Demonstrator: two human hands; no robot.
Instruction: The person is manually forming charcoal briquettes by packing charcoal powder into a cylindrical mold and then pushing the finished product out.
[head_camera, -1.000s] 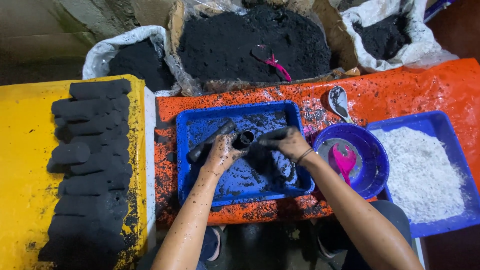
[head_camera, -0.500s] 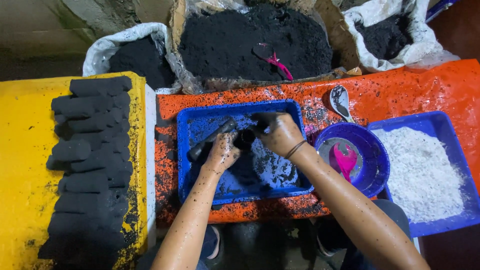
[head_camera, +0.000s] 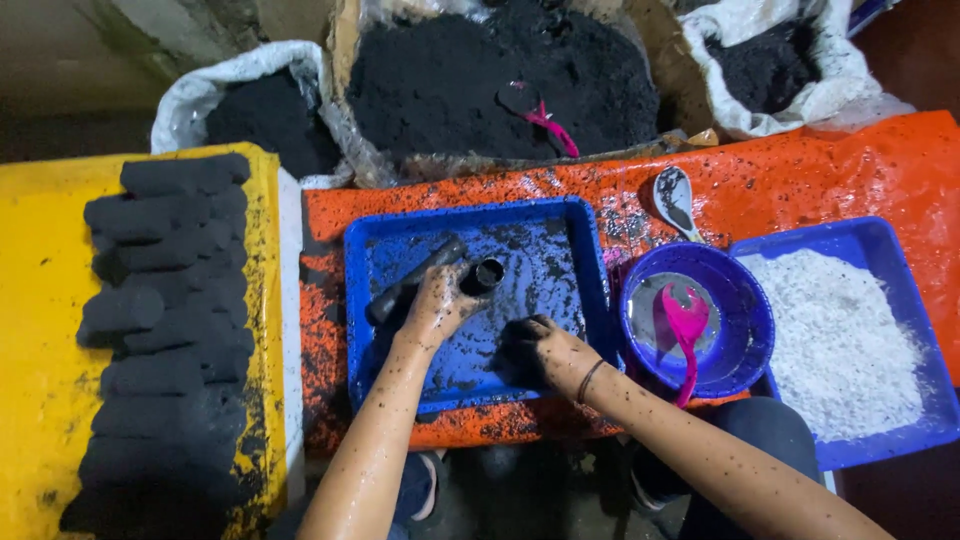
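On the far left a yellow board (head_camera: 30, 330) carries rows of black pressed logs (head_camera: 165, 330), lying side by side with their long axes running left to right. Behind it stands a white sack (head_camera: 195, 95) of black powder.

In the middle sits a blue tray (head_camera: 570, 225) on an orange sheet (head_camera: 850, 165), its floor smeared with black dust. The left hand (head_camera: 437, 305) is in the tray, its fingers curled around a dark tube (head_camera: 420, 278). The tube's long axis runs on a slant, from low left near the tray's left wall up to the right, where its open mouth (head_camera: 487, 274) shows just past the fingertips. The hand grips the tube's right part, near the mouth.

The right hand (head_camera: 545, 350) lies lower and to the right of the tube, apart from it, knuckles up and fingers bent down onto a small heap of black powder (head_camera: 512, 362) on the tray floor. Whether it has closed on any powder cannot be told. The tube mouth lies up and to the left of this hand, so the left hand is the one on it and the right is the near free one.

Further right, a purple bowl (head_camera: 745, 340) holds a pink scoop (head_camera: 685, 330), with a grey spoon (head_camera: 675, 200) behind it. A second blue tray (head_camera: 880, 245) at the far right holds white powder (head_camera: 835, 340).
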